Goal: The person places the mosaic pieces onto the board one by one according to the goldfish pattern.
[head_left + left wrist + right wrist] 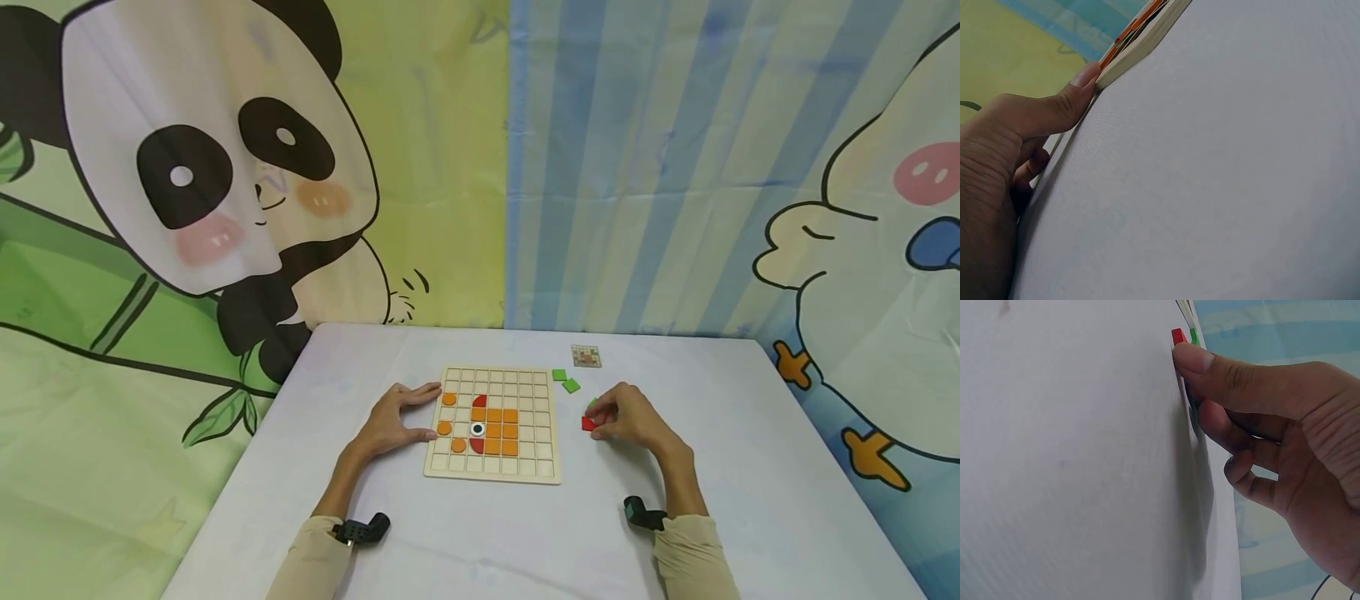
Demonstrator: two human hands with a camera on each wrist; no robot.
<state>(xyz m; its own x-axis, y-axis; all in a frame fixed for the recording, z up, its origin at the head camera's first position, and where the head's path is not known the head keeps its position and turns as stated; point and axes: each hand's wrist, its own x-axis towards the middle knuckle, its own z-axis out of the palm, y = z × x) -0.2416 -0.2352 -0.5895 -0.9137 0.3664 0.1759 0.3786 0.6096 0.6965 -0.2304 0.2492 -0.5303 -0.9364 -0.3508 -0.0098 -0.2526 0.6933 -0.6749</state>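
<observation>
A square wooden grid board (536,467) lies on the table, with orange square tiles (510,415), orange round pieces (449,399), red quarter-round pieces (479,402) and one eye piece (477,429) in its cells. At the board's left edge, my left hand (392,422) touches the rim with thumb and fingertips spread apart. In the left wrist view, the thumb (1075,97) presses against the board's side. Right of the board, my right hand (628,417) pinches a red tile (588,423) at the table surface. Its fingers partly cover that tile and a green tile (1194,336) beside it.
Two green tiles (572,386) lie off the board's upper right corner. Behind them is a small patterned card (586,356). The white table (465,542) ends at a printed cloth backdrop (600,167). Black wrist cameras (363,529) sit on both forearms.
</observation>
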